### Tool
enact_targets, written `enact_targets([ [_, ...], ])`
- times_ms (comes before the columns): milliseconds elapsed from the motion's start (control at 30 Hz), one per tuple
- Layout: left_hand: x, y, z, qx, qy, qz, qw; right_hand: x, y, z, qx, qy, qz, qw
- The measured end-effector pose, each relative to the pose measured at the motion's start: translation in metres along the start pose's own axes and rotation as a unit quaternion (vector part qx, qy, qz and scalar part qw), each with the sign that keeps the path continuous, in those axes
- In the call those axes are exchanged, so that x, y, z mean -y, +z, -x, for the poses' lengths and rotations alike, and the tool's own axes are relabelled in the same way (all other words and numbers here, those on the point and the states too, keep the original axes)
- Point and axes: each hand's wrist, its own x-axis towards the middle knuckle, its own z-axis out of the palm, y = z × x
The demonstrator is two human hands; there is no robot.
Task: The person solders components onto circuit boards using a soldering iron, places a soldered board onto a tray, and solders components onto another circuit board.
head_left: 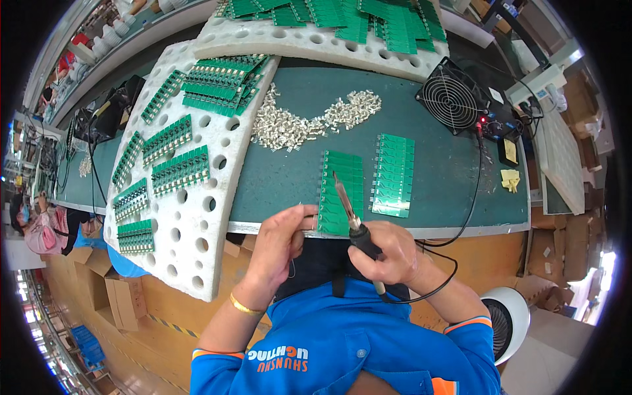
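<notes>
Your right grip (388, 253) wraps the soldering iron (361, 239); whether your left grip (282, 232) pinches the green board (353, 185) on the bench (451, 191) I can't tell, but it's likely light and stiff, best held edgewise.

This is an electronics assembly workshop, as shown by the green-topped workbench (447, 191) with its soldering iron (359, 236), circuit boards (394, 176) and heaped small metal parts (283, 127), plus (down on the floor) cardboard boxes (125, 300) near striped tape (164, 325).
</notes>
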Motion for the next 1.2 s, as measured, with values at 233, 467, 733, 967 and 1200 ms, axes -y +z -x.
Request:
enact_targets([
  [233,-0.006,0.007,-0.014,0.042,-0.068,0.011,0.997,0.003,-0.019,-0.006,0.177,0.254,-0.262,0.914],
  [467,-0.021,0.04,-0.003,0.026,0.07,-0.071,0.995,-0.006,-0.001,0.024,-0.065,0.058,-0.082,0.993],
  [733,-0.006,0.04,-0.006,-0.017,0.102,0.076,0.992,-0.024,-0.078,0.042,-0.177,0.089,0.068,0.978],
  [967,-0.002,0.05,-0.011,0.019,0.094,0.12,0.988,-0.091,-0.165,0.067,-0.342,0.256,0.281,0.859],
  [1200,-0.008,0.052,-0.015,-0.032,0.136,0.098,0.985,-0.169,-0.205,0.081,-0.355,0.346,0.304,0.814],
])
